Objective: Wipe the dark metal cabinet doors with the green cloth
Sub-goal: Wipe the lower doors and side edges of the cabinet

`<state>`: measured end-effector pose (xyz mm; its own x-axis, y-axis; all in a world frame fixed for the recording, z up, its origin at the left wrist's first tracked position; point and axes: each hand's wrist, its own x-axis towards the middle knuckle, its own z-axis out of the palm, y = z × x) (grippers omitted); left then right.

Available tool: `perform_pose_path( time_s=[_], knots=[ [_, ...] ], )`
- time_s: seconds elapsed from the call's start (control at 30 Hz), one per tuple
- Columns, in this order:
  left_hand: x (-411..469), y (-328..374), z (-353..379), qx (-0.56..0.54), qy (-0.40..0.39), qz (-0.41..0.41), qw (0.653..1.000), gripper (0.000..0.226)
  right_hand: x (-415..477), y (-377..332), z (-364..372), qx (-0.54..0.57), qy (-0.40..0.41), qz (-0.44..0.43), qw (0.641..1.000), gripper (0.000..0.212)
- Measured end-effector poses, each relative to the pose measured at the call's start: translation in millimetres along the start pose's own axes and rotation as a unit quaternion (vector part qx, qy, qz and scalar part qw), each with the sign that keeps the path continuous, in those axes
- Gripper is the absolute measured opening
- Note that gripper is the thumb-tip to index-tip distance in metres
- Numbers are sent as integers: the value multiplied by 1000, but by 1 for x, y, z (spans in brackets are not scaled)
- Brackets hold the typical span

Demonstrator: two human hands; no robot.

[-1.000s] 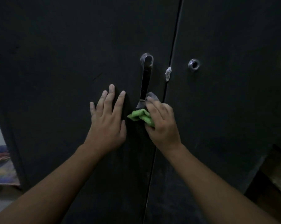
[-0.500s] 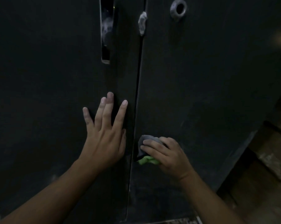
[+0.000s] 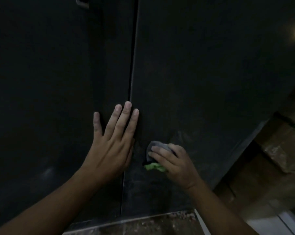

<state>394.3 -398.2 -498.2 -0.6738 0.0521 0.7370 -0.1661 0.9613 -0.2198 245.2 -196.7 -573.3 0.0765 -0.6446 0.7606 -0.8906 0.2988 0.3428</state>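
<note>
Though crumpled, green cloth on matte door.

The left hand lies flat, palm forward. Its fingers are straight and point up, the little finger spread from the other three, which lie close together. The thumb lies tight along the hand's right edge. The left forearm runs up from the lower left. Just right of this hand and lower, apart from it, the right hand is curled, knuckles toward the camera, its bent fingers gripping a bunched green cloth. The right forearm comes up from the lower right.
</note>
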Motion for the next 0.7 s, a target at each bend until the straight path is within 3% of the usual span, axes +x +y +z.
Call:
perform_pose_path(
  time_s=[0.07,0.13,0.23,0.37,0.43,0.5,0.6,0.7],
  knots=[
    [-1,2,4,-5,12,-9,1000,67,-28,7,0,-9,-30,10,999,42],
    [-3,0,7,-14,25,-17,999,67,-42,18,-6,-2,-26,79,997,42],
    [-4,2,11,-21,37,-20,999,68,-33,30,-16,14,60,194,979,37],
    [-4,5,18,-8,47,-25,999,64,18,19,-19,50,227,383,894,48],
    [-4,6,22,-6,56,-27,998,62,43,2,-16,73,269,426,861,52],
    [-4,6,24,-11,65,-29,997,63,53,-14,-8,79,253,366,892,49],
    [-4,4,25,-15,73,-19,997,66,30,-32,16,68,137,202,967,42],
    [-8,-5,26,-22,79,0,997,63,-11,-38,33,46,36,130,990,55]
  ],
)
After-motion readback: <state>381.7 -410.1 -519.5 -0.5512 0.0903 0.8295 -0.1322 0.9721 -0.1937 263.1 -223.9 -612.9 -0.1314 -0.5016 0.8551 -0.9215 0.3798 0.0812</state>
